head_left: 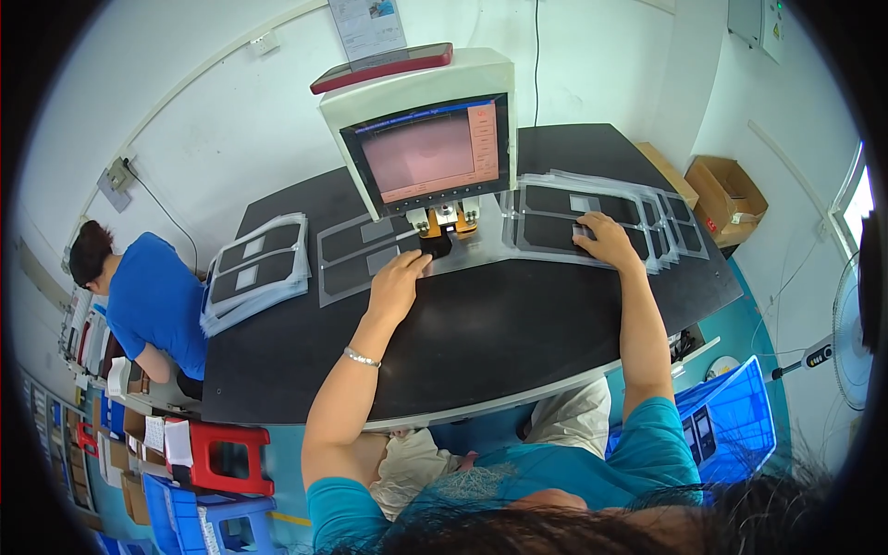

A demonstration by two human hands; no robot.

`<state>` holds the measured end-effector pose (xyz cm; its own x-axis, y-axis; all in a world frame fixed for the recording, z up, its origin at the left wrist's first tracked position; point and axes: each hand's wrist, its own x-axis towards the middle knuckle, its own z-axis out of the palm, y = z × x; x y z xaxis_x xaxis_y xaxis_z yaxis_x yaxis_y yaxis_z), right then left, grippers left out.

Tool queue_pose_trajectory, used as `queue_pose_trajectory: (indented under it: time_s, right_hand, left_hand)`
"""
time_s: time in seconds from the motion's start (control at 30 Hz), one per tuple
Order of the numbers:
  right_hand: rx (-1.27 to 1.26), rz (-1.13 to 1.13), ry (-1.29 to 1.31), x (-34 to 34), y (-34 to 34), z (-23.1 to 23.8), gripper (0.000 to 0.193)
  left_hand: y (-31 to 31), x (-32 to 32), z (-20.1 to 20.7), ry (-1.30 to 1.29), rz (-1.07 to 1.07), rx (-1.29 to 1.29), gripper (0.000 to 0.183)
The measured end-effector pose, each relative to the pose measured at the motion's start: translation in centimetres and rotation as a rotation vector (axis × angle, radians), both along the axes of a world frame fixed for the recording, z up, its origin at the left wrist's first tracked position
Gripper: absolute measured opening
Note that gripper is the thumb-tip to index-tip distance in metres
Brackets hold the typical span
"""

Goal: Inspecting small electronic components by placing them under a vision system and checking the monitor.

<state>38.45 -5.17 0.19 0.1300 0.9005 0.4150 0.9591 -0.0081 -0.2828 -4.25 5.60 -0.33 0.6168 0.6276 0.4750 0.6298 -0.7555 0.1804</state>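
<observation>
A clear-edged sheet with dark panels (347,270) lies on the black table, and its inner end reaches under the machine's head. My left hand (396,289) rests on this sheet's near edge, fingers stretched toward the orange-and-black clamp part (446,225) below the screen. To the right is a fanned pile of similar sheets (546,218). My right hand (609,242) lies on the top one, thumb and fingers apart. Whether either hand pinches a sheet edge is hard to see. The machine's screen (421,155) shows a pinkish picture.
Another stack of sheets (259,268) sits at the table's left. A person in blue (159,291) works beyond that end. Red stool (231,458), blue crate (740,421), cardboard box (724,196) and fan (846,319) stand around the black table (481,342).
</observation>
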Motion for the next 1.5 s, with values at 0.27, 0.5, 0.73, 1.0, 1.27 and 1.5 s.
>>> queue_pose_trajectory:
  time_s: [0.27,0.5,0.73,1.0,1.27,1.5]
  right_hand:
    - [0.008,-0.015,-0.001,-0.1,-0.1,0.0,0.043]
    - [0.021,0.001,0.069,-0.5,-0.1,0.8,0.040]
    - [0.211,0.142,0.245,-2.4,0.4,2.0,0.033]
    - [-0.214,0.291,0.933,-8.9,0.2,3.7,0.042]
    - [-0.388,0.284,1.030,-12.0,0.5,3.1,0.049]
    - [-0.083,0.096,0.589,-4.2,-0.3,2.7,0.044]
  left_hand:
    - [1.4,1.0,-0.6,0.060,0.010,-0.010,0.055]
    - [2.1,0.6,-1.1,0.055,-0.023,-0.083,0.064]
    - [1.7,0.1,-1.3,0.058,0.078,0.035,0.056]
    - [-0.2,-0.4,0.7,0.008,0.039,0.021,0.052]
    - [-10.0,2.3,2.7,-0.087,-0.470,0.021,0.041]
    - [-3.5,-2.7,8.0,-0.023,-0.014,0.220,0.035]
